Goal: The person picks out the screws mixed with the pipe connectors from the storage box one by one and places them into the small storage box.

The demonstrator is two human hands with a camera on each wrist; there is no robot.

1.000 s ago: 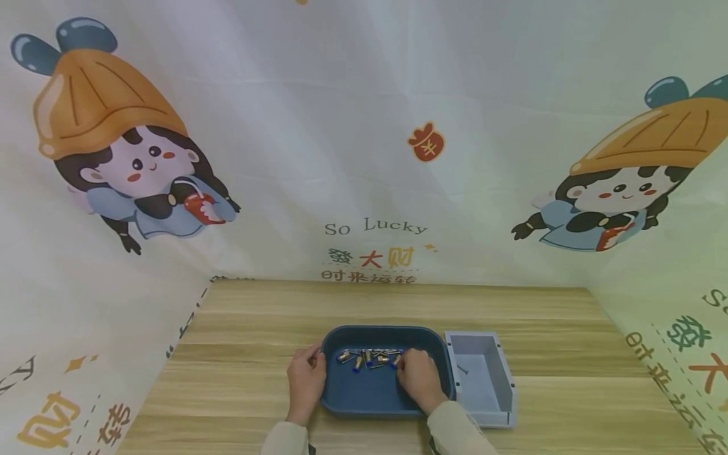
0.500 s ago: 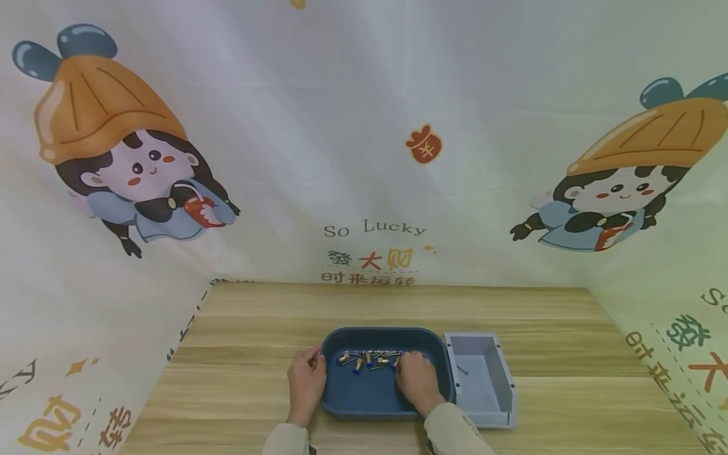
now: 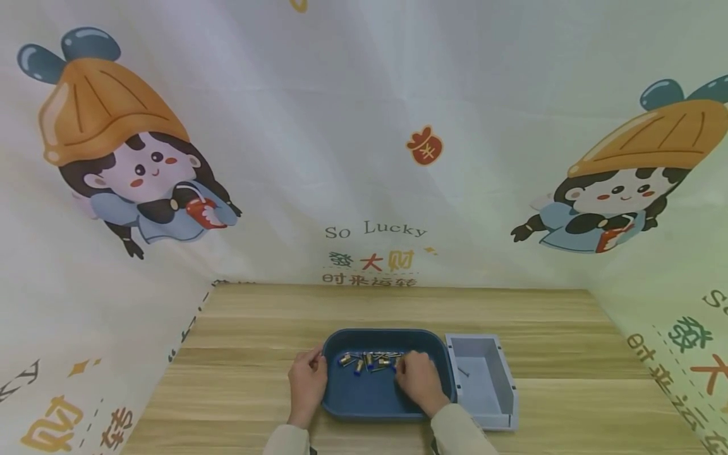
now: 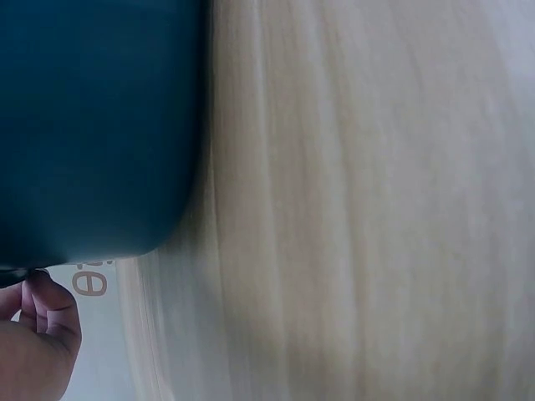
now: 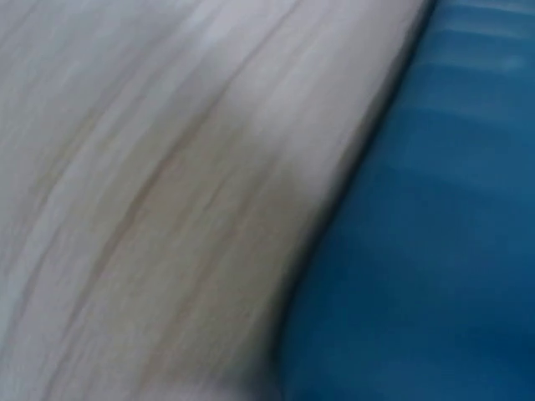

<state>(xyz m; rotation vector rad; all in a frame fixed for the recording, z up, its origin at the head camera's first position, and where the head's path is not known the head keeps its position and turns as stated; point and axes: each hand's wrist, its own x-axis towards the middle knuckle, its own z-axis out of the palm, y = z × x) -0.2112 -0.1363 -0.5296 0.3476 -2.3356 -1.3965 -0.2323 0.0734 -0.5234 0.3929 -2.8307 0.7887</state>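
A dark blue tray [image 3: 364,401] rests on the wooden table and holds a small pile of brass fittings with blue ends [image 3: 359,366] and metal screws [image 3: 378,369]. My left hand [image 3: 307,382] pinches the tray's left rim between thumb and fingers; the left wrist view shows these fingers [image 4: 52,313] at the rim too. Inside the tray, at the pile's right end, my right hand [image 3: 419,379] reaches down with curled fingers. Its fingertips are beside a blue-ended fitting, and whether they hold anything is hidden. The right wrist view shows only the tray's side [image 5: 418,251] and table.
A light grey bin [image 3: 483,414] stands against the tray's right side with a single screw [image 3: 463,371] lying in it. The wooden table [image 3: 256,316] extends around both. A printed cloth [image 3: 364,189] hangs behind and at both sides.
My right hand shifts only slightly at the pile's right end. The left hand stays on the tray's rim, and the tray and bin keep their places; the head view tilts a little.
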